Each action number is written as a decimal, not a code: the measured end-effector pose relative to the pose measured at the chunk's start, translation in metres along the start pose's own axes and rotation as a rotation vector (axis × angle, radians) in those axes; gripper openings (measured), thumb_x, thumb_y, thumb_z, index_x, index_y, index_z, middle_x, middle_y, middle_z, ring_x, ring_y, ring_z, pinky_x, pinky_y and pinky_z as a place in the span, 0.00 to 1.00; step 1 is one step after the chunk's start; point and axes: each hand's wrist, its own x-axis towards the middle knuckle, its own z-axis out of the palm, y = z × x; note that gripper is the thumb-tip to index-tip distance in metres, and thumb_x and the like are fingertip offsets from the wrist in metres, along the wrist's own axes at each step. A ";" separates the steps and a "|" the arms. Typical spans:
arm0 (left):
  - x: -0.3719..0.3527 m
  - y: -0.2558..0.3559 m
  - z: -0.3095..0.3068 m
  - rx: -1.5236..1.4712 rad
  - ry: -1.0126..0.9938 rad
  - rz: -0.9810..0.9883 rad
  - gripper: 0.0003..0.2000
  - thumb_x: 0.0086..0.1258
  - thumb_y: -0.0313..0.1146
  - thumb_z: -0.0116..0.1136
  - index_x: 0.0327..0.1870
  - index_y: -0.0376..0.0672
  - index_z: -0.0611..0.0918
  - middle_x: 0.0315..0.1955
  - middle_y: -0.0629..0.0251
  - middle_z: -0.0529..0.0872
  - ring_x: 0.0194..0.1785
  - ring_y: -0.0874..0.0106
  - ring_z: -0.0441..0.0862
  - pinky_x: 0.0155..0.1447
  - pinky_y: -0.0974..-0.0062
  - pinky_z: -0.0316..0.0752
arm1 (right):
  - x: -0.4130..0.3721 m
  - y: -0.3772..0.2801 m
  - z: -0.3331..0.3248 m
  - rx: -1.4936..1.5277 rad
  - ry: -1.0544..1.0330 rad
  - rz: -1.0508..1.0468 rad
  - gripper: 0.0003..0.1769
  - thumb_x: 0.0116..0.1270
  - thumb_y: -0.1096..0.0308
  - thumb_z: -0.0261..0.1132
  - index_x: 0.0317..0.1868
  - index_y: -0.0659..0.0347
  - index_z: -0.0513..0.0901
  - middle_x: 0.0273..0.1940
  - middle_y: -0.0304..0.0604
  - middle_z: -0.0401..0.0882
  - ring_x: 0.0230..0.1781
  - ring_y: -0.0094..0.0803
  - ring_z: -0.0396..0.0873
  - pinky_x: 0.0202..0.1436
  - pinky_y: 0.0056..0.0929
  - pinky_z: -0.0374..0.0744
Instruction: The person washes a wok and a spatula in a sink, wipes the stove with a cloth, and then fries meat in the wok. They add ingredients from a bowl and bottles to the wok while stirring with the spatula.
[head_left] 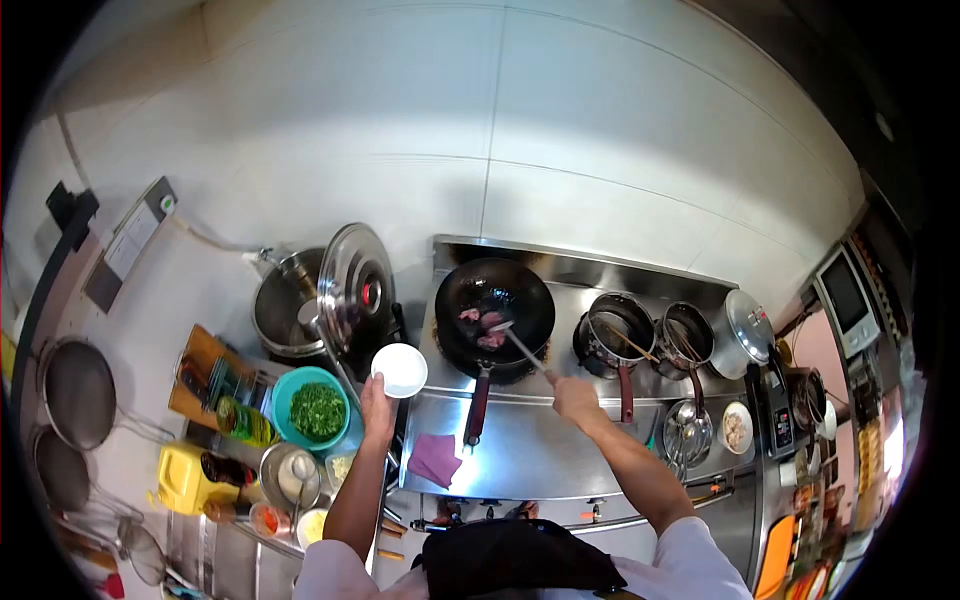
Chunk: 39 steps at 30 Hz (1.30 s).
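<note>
My left hand [376,408] is closed on the edge of a small white bowl [400,370], held left of the wok; nothing shows inside it. My right hand [576,398] grips the handle of a metal spatula [524,350], whose blade reaches into the black wok [462,345]. Several pieces of pinkish meat [490,340] lie in the wok beside the blade. The wok's long dark handle [478,410] points toward me over the steel counter.
Two saucepans [626,372] and a lidded pot [740,318] stand to the right. At left are a teal bowl of chopped greens [317,410], a large pot [290,300] with a leaning lid [350,275], and a yellow jug [190,480]. A purple cloth [434,459] lies in front.
</note>
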 end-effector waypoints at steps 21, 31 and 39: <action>-0.150 -0.183 -0.022 0.307 -0.232 -0.615 0.20 0.72 0.39 0.50 0.61 0.38 0.73 0.47 0.57 0.81 0.45 0.68 0.82 0.43 0.71 0.83 | 0.008 -0.034 0.023 0.075 0.143 0.008 0.32 0.57 0.69 0.59 0.65 0.53 0.69 0.38 0.59 0.82 0.41 0.56 0.80 0.47 0.51 0.77; -0.157 -0.257 -0.003 0.280 -0.371 -0.654 0.20 0.71 0.41 0.51 0.62 0.44 0.74 0.44 0.63 0.83 0.42 0.72 0.81 0.38 0.72 0.79 | 0.008 -0.031 0.016 0.049 0.264 0.154 0.27 0.58 0.67 0.59 0.61 0.51 0.74 0.37 0.57 0.83 0.40 0.52 0.82 0.47 0.47 0.79; -0.147 -0.243 -0.032 0.240 -0.351 -0.797 0.23 0.70 0.46 0.54 0.61 0.42 0.74 0.44 0.64 0.80 0.41 0.75 0.77 0.43 0.78 0.76 | -0.027 -0.041 -0.009 0.057 0.163 0.092 0.28 0.59 0.68 0.61 0.63 0.49 0.74 0.39 0.61 0.81 0.41 0.56 0.81 0.49 0.49 0.77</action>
